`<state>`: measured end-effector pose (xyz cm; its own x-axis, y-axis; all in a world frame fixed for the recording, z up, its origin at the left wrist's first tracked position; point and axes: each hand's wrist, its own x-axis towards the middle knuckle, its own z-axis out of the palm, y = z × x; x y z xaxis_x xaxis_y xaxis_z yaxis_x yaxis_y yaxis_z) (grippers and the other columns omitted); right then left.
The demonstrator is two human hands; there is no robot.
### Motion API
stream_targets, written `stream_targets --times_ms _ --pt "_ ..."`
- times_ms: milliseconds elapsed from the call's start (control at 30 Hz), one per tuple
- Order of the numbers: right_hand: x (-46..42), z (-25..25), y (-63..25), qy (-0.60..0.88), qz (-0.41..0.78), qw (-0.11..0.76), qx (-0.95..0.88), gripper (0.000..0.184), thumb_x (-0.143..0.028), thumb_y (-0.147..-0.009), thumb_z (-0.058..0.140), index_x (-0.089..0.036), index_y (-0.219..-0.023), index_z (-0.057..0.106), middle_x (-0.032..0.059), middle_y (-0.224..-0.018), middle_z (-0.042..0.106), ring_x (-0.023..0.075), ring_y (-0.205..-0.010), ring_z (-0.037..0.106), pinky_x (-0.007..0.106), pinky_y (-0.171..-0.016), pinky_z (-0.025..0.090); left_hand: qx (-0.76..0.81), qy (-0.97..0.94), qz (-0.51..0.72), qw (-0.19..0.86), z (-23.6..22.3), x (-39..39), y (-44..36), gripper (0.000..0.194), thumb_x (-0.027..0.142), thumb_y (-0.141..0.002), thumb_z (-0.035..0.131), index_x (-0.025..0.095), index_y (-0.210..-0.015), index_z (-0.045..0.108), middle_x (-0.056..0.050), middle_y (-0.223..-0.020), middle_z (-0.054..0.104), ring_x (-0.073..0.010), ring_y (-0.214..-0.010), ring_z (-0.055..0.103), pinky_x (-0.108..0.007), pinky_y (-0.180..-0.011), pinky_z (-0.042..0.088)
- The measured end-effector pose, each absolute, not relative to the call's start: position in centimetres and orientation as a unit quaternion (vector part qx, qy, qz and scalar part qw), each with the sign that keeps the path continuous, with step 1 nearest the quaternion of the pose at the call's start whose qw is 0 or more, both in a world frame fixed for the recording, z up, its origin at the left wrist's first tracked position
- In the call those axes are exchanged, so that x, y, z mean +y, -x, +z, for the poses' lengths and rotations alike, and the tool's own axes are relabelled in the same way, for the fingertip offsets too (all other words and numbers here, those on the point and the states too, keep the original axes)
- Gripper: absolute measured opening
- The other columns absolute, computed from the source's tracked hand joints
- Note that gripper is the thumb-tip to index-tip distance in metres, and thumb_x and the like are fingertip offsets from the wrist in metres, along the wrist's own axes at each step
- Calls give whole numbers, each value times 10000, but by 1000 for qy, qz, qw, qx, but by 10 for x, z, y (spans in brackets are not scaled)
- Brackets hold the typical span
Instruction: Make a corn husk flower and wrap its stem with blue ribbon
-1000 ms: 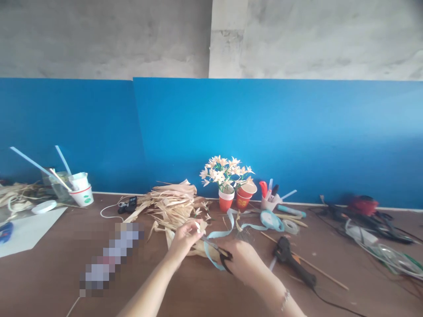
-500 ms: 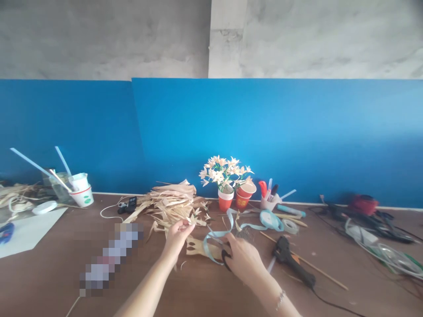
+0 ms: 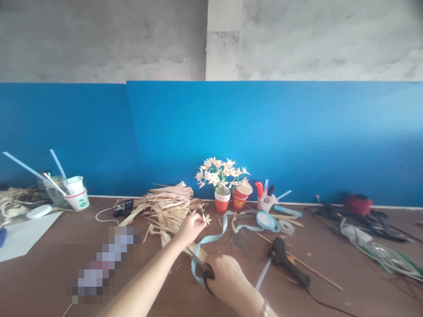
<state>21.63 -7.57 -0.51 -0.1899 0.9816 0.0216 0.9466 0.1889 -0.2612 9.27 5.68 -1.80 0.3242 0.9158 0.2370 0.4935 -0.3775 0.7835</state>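
My left hand (image 3: 191, 230) is closed, its thumb and fingertips pinched at a small pale husk flower (image 3: 206, 219) beside the husk pile. My right hand (image 3: 226, 278) grips a pair of scissors (image 3: 208, 276) by the black handles, low over the table. The blades point up and left, near a light blue ribbon (image 3: 211, 238) that trails across the table. Under the ribbon and scissors lies a piece of husk, mostly hidden. Dried corn husks (image 3: 168, 200) are heaped just behind my left hand.
Finished pale flowers (image 3: 218, 171) stand in a red paper cup (image 3: 222, 203), with more cups (image 3: 241, 196) alongside. To the right lie a ribbon roll (image 3: 267, 221), a black glue gun (image 3: 289, 262), a thin stick (image 3: 317, 270) and tangled cables (image 3: 373, 240). A blurred-out object lies left.
My left hand dipped left, then moved right with the small flower at its fingertips. My right hand came nearer and left with the scissors. The view shifted slightly.
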Motion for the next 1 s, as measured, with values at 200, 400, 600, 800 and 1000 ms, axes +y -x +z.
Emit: stream_targets --times_ms 200,400,600,800,1000 --pt "-73 -4 -220 629 97 96 -765 208 -208 -672 511 -203 -827 651 76 -815 711 224 -753 656 257 -603 386 518 -780 299 185 -26 68 -124 114 205 -717 602 179 -651 692 -76 -789 680 -237 -874 602 -327 -783 415" --pt "-71 -10 -220 629 93 91 -766 204 -228 -682 527 -190 -843 645 88 -847 706 228 -768 652 257 -610 390 543 -789 264 113 -30 64 -130 154 293 -736 644 190 -655 724 -104 -860 645 -284 -1018 529 -365 -836 380" --pt "-72 -8 -221 626 91 94 -769 201 -213 -693 508 -192 -843 640 83 -839 706 220 -763 656 252 -610 389 529 -807 245 96 -30 61 -122 197 386 -718 669 201 -686 729 -92 -866 649 -276 -992 535 -370 -848 381" --pt "-72 -6 -220 623 100 95 -770 207 -203 -696 502 -192 -854 636 93 -865 708 241 -791 664 265 -633 403 506 -824 233 106 -29 62 -97 155 241 -747 610 187 -648 716 -96 -843 682 -247 -920 588 -338 -848 394" --pt "-72 -4 -220 639 85 95 -758 355 -187 -692 501 -178 -1040 571 95 -863 709 243 -790 669 257 -623 390 517 -806 251 142 -20 64 -77 260 205 -744 557 187 -503 654 -72 -644 679 -227 -718 629 -319 -721 427"
